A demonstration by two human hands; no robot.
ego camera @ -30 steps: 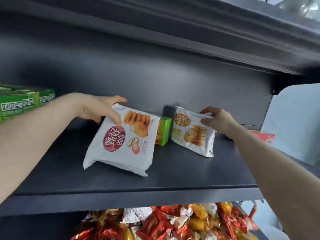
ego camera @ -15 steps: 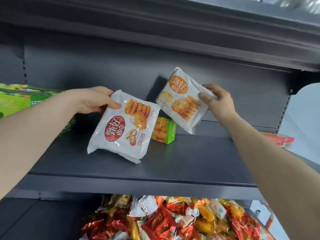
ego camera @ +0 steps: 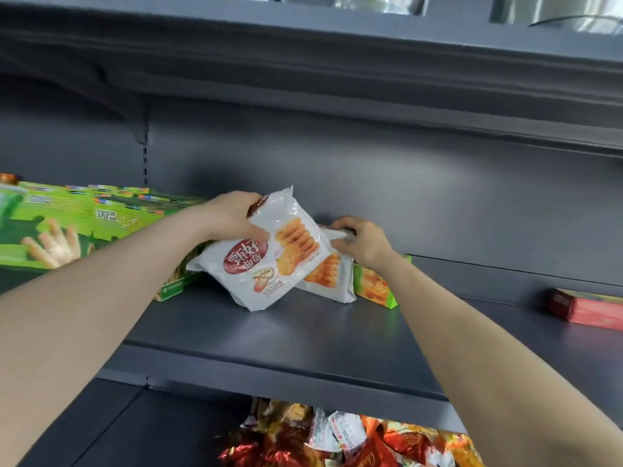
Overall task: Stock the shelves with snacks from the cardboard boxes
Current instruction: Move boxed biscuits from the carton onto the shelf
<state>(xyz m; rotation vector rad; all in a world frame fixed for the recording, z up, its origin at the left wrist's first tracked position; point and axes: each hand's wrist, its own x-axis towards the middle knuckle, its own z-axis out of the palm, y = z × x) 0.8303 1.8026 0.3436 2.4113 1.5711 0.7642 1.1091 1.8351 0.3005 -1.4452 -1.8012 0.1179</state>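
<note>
Pinching the white plastic cookie packet with the red oval by its top, your left hand tilts it across a second white packet that your right hand grips, both near the back edge of the dark metal shelf. Likely light, slick, crushable — hold the seams
</note>
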